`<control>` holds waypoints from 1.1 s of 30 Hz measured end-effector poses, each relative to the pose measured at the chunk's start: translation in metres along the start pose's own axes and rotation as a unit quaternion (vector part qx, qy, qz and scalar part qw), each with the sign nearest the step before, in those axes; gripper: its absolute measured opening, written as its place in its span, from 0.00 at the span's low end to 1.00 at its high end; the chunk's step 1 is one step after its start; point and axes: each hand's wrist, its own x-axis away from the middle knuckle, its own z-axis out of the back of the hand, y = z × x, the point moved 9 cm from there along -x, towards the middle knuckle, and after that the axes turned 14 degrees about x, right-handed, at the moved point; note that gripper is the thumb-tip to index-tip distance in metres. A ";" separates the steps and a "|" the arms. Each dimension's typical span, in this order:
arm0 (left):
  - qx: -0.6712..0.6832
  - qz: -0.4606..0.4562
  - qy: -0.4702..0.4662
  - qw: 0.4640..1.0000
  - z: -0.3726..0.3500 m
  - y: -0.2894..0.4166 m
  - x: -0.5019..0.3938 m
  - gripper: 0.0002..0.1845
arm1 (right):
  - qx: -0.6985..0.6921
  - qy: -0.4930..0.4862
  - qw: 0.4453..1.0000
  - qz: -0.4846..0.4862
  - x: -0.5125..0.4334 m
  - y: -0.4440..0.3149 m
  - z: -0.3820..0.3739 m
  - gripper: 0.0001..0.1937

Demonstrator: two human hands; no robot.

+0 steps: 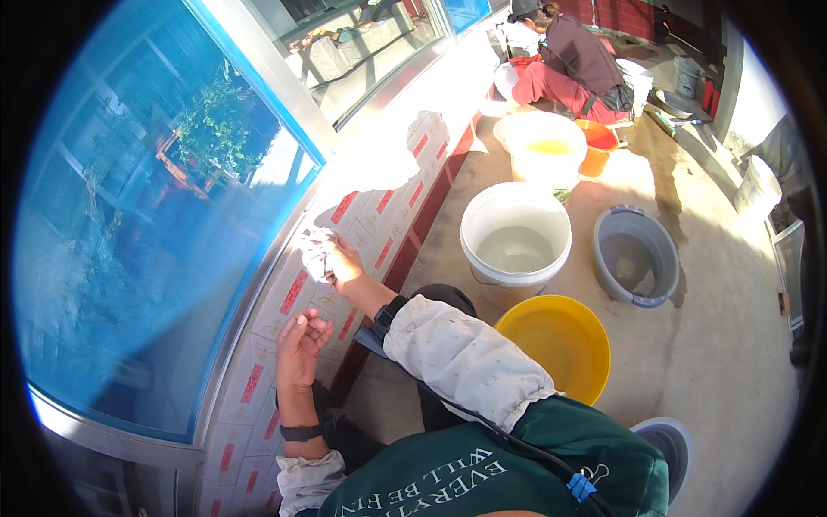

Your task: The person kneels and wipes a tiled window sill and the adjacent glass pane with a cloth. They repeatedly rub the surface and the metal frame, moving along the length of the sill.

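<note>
A crumpled pale cloth (316, 254) is in my right hand (345, 265), at the tiled wall (297, 291) just below the window's metal frame. Sunlight bleaches part of the cloth, and some of my fingers are hidden behind it. My left hand (302, 342) is in front of the same wall, lower in the view, with its fingers curled in and nothing visible in them. Left of both hands, a large pane covered in blue film (174, 245) mirrors a plant and a building.
Right of my arm stand a white bucket (475, 252) of water, a yellow basin (597, 323) and a grey tub (672, 258) of murky water. Farther off are another white bucket (517, 165), an orange bucket (597, 161) and a crouching person (575, 64). Wet patches mark the concrete floor (717, 310).
</note>
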 end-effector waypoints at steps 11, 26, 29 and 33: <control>-0.041 0.033 -0.078 0.996 -0.006 0.007 0.029 0.15 | 0.114 0.108 0.987 -0.038 -0.020 0.061 0.043 0.21; 0.074 -0.064 -0.040 0.994 0.023 0.077 -0.020 0.22 | 0.118 0.111 0.980 -0.114 0.022 0.037 0.100 0.23; 0.100 -0.128 -0.038 0.986 0.018 0.106 -0.057 0.24 | 0.160 0.243 0.954 -0.077 0.007 0.048 0.140 0.22; 0.182 -0.165 -0.085 0.966 0.000 0.121 -0.106 0.22 | 0.137 0.143 0.973 -0.119 -0.015 0.071 0.114 0.22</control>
